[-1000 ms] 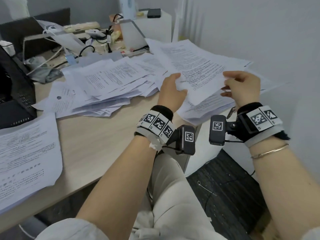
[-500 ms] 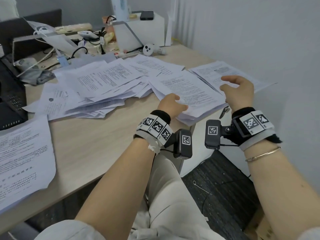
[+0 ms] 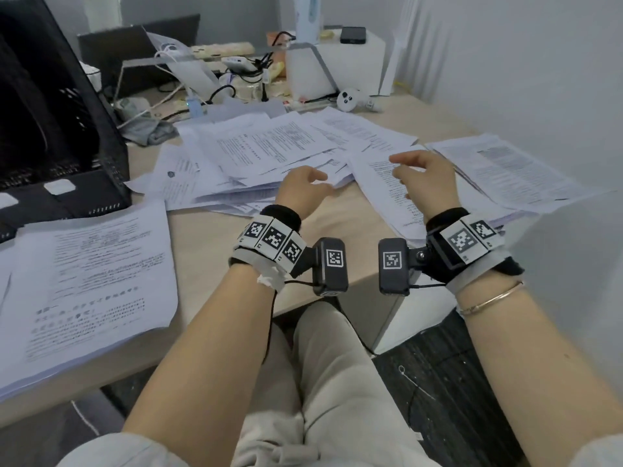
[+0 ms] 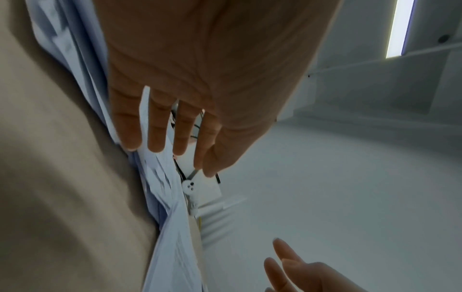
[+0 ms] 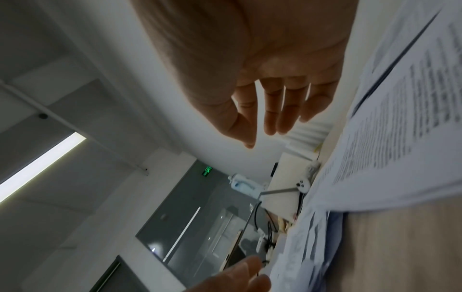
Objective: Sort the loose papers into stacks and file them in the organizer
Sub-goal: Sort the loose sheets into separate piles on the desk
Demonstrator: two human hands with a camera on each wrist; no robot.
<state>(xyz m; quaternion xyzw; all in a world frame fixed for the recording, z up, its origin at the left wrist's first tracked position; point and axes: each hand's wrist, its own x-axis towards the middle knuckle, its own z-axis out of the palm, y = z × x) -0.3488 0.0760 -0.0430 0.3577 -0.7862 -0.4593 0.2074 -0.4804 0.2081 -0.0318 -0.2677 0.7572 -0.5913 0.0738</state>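
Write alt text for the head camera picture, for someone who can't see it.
Two empty, relaxed hands, left hand and right hand, hover over loose printed papers scattered across a wooden desk. A black mesh organizer stands at the left, with another paper stack in front of it.

From the head view we look forward and down at close range over both forearms onto the desk (image 3: 215,237) and the scattered papers (image 3: 269,146). The left wrist view looks along the left hand (image 4: 200,69) from just behind the palm, the right wrist view likewise along the right hand (image 5: 262,59). All three views share the papers and the small white round device (image 3: 347,100) at the desk's far end.
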